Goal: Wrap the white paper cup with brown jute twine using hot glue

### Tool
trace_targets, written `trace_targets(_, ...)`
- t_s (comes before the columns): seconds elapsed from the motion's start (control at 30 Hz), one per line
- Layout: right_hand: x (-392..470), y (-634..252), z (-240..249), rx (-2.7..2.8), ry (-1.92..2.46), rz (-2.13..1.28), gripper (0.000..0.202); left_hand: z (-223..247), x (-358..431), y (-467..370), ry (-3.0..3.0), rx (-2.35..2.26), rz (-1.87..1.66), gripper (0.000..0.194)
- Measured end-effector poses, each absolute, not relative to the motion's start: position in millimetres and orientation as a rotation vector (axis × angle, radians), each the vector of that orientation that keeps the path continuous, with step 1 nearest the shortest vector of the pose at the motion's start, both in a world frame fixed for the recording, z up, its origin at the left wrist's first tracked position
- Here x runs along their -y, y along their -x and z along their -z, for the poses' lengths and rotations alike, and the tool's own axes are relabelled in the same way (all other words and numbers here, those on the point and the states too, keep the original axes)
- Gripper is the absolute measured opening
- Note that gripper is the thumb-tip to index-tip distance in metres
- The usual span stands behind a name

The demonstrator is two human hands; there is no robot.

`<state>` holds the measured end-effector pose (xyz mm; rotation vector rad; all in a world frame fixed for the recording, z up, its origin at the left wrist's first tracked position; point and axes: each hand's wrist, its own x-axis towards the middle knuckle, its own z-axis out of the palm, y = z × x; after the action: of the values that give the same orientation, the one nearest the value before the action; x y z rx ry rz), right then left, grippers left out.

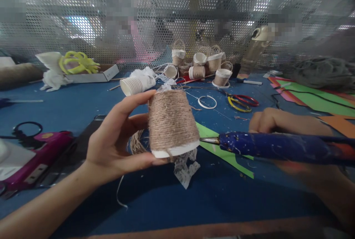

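My left hand [119, 139] grips a paper cup [172, 124] wound with brown jute twine, fingers at its top and thumb at its lower edge. The narrow end points up; a band of white rim shows at the bottom. In my right hand [277, 120] is a blue hot glue gun [257, 146], and its metal nozzle [210, 140] is at the right side of the cup's rim. Whether the tip touches the rim I cannot tell. White lace [186, 170] hangs below the cup, and a coil of jute twine [138, 142] lies behind it.
Twine-wrapped cups [215, 61] stand at the back by a perforated metal screen [155, 20]. Stacked paper cups [133, 85], scissors [240, 103] and a white ring [207, 102] lie nearer. A magenta power strip [41, 157] is left, coloured paper [318, 96] and a bottle [255, 50] right.
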<state>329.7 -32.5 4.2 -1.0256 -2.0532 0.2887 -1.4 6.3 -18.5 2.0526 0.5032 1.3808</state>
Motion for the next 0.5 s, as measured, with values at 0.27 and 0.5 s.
trace_targets(0.27, 34.8, -325.0, -6.1, 2.041, 1.034, -0.245, 0.024, 19.6, -7.3, 1.4, -2.067, -0.461, -1.377, 0.087)
trace_targets(0.5, 35.2, -326.3, -6.1, 2.031, 1.025, -0.230, 0.024, 19.9, -5.3, 3.5, -2.086, -0.467, -1.369, 0.087)
